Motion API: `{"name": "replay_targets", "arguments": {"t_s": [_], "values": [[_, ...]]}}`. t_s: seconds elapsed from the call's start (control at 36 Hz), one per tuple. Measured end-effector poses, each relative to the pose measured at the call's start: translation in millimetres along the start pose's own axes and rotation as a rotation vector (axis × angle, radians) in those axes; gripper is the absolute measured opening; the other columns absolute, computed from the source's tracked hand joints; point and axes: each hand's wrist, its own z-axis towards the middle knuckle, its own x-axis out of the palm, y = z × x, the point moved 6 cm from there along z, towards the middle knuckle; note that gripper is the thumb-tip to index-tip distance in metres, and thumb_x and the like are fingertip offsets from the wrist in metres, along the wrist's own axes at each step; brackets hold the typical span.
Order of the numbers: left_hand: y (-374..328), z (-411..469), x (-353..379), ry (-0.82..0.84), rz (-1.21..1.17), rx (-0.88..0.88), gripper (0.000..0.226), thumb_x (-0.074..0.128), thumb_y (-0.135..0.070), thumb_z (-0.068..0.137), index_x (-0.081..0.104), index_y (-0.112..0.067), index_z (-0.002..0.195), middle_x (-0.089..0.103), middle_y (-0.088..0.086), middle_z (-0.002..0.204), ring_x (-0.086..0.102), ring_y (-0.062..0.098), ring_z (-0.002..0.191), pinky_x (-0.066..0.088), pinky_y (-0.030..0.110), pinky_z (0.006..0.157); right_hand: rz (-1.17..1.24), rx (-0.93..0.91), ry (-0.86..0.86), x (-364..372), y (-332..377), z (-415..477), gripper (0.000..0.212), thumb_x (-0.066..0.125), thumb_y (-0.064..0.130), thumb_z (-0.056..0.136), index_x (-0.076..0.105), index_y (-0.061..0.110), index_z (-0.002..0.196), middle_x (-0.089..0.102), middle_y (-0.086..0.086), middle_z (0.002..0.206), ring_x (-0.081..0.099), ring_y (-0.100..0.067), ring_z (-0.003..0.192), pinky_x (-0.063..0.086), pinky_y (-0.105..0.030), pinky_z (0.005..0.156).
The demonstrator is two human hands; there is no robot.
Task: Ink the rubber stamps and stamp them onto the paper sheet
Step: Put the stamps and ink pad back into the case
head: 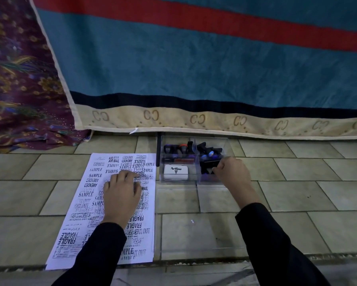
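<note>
Pinning the print-crowded paper sheet (74,223) to the floor (276,193), the left hand (121,195) lies spread; the right hand (231,174) pinches a stamp (208,163) in the clear box (194,139), beside the closed ink pad (176,172), so inking seems yet to come.

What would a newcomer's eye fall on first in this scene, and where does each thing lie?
First the paper sheet on the tiled floor at left, crowded with black stamp prints, with the left hand resting on it. Right of it stands a clear box holding stamps and a white ink pad, where the right hand grips a black stamp. Behind hangs a teal blanket with a red stripe.
</note>
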Motion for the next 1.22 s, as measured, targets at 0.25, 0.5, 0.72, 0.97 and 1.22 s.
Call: {"name": "replay_targets", "arguments": {"t_s": [0.25,0.5,0.72,0.97,1.22], "values": [[-8,5,-16,0.073,-0.125,-0.079,0.026,0.061,-0.024,0.088,0.065,-0.018,0.113,0.06,0.006,0.116,0.047,0.028,0.111,0.038,0.043,0.088,0.269,-0.152,-0.18,-12,-10,-9,0.011,0.062,0.014,0.084,0.061,0.015,0.073,0.066,-0.003,0.078,0.06,-0.02,0.072,0.045,-0.025,0.059],[-46,-27,-24,0.424,-0.404,-0.128,0.008,0.058,-0.033,0.09,0.06,-0.029,0.083,0.064,-0.01,0.069,0.059,0.009,0.059,0.045,0.026,0.055,0.185,0.089,0.026,-7,-67,-34,0.028,0.063,0.02,0.085,0.058,0.004,0.108,0.063,-0.015,0.106,0.057,-0.029,0.099,0.036,-0.025,0.072],[-60,-42,-21,0.56,-0.191,-0.165,0.017,0.059,-0.025,0.089,0.055,-0.009,0.089,0.058,0.002,0.086,0.056,0.02,0.081,0.042,0.028,0.063,-0.014,0.187,0.323,30,-98,-51,0.028,0.057,0.026,0.084,0.062,-0.001,0.08,0.055,-0.003,0.053,0.052,-0.014,0.052,0.033,-0.017,0.045],[-53,-43,-18,0.675,-0.181,-0.2,0.01,0.062,-0.008,0.076,0.054,-0.014,0.075,0.049,0.0,0.071,0.045,0.018,0.065,0.033,0.024,0.054,-0.038,0.114,0.346,25,-95,-58,0.025,0.054,0.007,0.076,0.058,0.009,0.052,0.053,0.001,0.042,0.062,-0.014,0.055,0.042,-0.016,0.048],[-49,-52,-44,0.756,-0.543,-0.29,0.016,0.069,-0.013,0.083,0.055,-0.013,0.089,0.068,0.008,0.075,0.071,0.028,0.069,0.059,0.048,0.071,0.223,0.128,0.427,3,-105,-59,0.027,0.061,0.008,0.082,0.057,0.007,0.055,0.051,-0.006,0.046,0.052,-0.013,0.038,0.048,-0.024,0.048]]}}
